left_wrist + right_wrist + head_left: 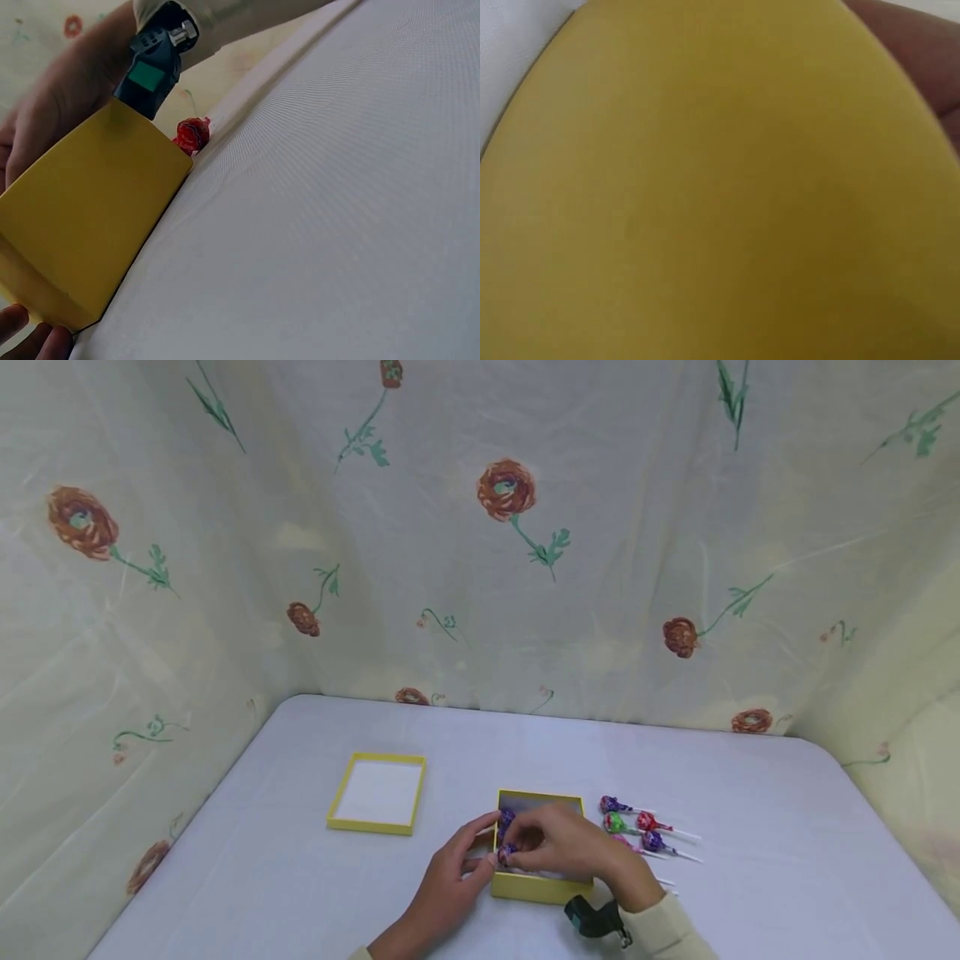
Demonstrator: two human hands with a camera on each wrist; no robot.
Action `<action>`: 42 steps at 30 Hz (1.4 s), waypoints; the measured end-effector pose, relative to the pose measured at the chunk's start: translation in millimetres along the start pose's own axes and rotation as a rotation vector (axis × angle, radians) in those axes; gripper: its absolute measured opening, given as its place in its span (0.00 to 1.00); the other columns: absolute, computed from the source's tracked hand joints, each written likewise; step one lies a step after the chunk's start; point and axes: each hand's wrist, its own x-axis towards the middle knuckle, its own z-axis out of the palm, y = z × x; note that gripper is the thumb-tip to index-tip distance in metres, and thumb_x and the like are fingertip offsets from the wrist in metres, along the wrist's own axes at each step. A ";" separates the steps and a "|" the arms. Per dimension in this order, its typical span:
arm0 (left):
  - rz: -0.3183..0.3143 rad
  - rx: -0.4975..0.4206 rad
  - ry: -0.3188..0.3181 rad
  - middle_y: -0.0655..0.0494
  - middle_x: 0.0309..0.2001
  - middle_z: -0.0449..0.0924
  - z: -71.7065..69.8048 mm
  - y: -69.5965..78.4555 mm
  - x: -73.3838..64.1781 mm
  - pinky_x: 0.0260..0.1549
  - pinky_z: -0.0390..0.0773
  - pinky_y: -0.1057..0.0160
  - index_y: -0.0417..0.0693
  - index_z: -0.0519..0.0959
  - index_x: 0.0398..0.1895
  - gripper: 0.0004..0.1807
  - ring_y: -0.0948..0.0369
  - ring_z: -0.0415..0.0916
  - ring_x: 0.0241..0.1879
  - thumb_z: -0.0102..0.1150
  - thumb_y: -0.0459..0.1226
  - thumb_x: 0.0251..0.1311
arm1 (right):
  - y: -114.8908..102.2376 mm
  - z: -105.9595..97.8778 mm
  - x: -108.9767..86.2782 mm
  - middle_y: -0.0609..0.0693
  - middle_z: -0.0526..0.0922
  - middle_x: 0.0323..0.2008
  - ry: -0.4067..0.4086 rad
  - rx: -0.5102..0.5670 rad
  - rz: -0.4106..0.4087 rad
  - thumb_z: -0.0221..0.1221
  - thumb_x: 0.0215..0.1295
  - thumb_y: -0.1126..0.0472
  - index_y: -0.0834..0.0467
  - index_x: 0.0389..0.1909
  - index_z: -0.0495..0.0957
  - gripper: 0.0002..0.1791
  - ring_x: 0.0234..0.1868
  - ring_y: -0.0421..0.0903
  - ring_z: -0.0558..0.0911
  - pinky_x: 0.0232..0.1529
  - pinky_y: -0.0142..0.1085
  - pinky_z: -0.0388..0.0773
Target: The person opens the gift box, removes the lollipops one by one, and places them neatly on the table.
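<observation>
We see the yellow box (534, 887) at the lower centre of the frame, where both hands can reach it with comfort. The left hand (450, 870) touches the left side of the box, its fingers apart and not wrapped around anything; we judge that it steadies the box. The right hand (562, 842) pinches a purple-wrapped lollipop (504, 855) over the box's left part, perhaps by its head side so the placing is more exact. The yellow lid (341, 824) lies left of centre, well apart, probably so that it does not disturb the hands. The loose lollipops (652, 841) are at the lower right, near the right hand, which seems practical for reaching.

We count one box, one lid, one pinched lollipop and one other purple head (507, 818) inside. Outside we count five heads and one more stick, whose head is hidden.
</observation>
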 end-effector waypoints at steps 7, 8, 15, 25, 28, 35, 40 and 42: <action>-0.032 0.029 0.002 0.58 0.68 0.65 0.8 1.2 0.9 0.52 0.77 0.68 0.60 0.63 0.70 0.27 0.56 0.69 0.63 0.51 0.40 0.69 | -3.2 -4.9 -2.3 0.38 0.81 0.31 0.034 0.018 -0.072 0.65 0.59 0.60 0.52 0.35 0.82 0.04 0.32 0.34 0.80 0.38 0.34 0.82; -0.034 0.033 0.001 0.58 0.68 0.65 0.9 1.0 1.1 0.52 0.77 0.69 0.60 0.63 0.70 0.27 0.56 0.69 0.63 0.51 0.40 0.69 | -3.8 -5.8 -2.8 0.38 0.81 0.31 0.038 0.019 -0.071 0.65 0.59 0.61 0.52 0.35 0.82 0.04 0.33 0.35 0.81 0.40 0.35 0.83; -0.018 0.027 0.003 0.57 0.68 0.65 1.8 -1.5 2.1 0.51 0.78 0.68 0.59 0.63 0.70 0.28 0.55 0.68 0.63 0.51 0.35 0.68 | -6.7 -11.3 -6.2 0.38 0.82 0.33 0.057 0.021 -0.048 0.65 0.60 0.59 0.51 0.37 0.82 0.05 0.35 0.36 0.81 0.43 0.38 0.83; -0.042 0.047 -0.001 0.58 0.67 0.65 1.5 0.7 2.0 0.52 0.77 0.69 0.60 0.63 0.70 0.27 0.56 0.68 0.63 0.51 0.37 0.69 | -14.0 -15.6 -10.3 0.39 0.83 0.34 0.082 0.049 -0.048 0.65 0.60 0.58 0.50 0.39 0.81 0.07 0.37 0.37 0.81 0.45 0.43 0.82; -0.052 0.055 -0.001 0.58 0.67 0.65 1.4 1.2 2.5 0.52 0.76 0.70 0.60 0.63 0.70 0.27 0.56 0.68 0.63 0.50 0.37 0.69 | -17.7 -18.2 -12.1 0.39 0.83 0.35 0.086 0.057 -0.043 0.65 0.60 0.58 0.49 0.39 0.81 0.07 0.38 0.38 0.81 0.47 0.42 0.82; -0.051 0.054 0.004 0.57 0.67 0.65 -0.5 1.2 2.0 0.51 0.76 0.70 0.59 0.63 0.71 0.27 0.55 0.69 0.63 0.50 0.37 0.69 | -23.5 -22.7 -14.0 0.39 0.83 0.35 0.074 0.058 -0.020 0.65 0.60 0.59 0.48 0.39 0.81 0.07 0.39 0.40 0.82 0.47 0.44 0.82; -0.040 0.035 0.001 0.56 0.68 0.65 0.6 0.1 1.7 0.51 0.77 0.70 0.58 0.63 0.71 0.27 0.54 0.69 0.63 0.50 0.36 0.69 | -27.7 -27.9 -20.4 0.38 0.83 0.37 0.096 0.037 -0.010 0.64 0.61 0.56 0.48 0.41 0.80 0.08 0.40 0.39 0.82 0.46 0.40 0.82; -0.032 0.033 0.000 0.56 0.68 0.65 1.1 -0.6 1.8 0.51 0.77 0.69 0.59 0.63 0.71 0.27 0.54 0.69 0.63 0.50 0.36 0.69 | -29.0 -30.1 -23.5 0.38 0.83 0.38 0.108 0.021 -0.003 0.64 0.61 0.55 0.48 0.42 0.80 0.09 0.40 0.38 0.82 0.47 0.38 0.82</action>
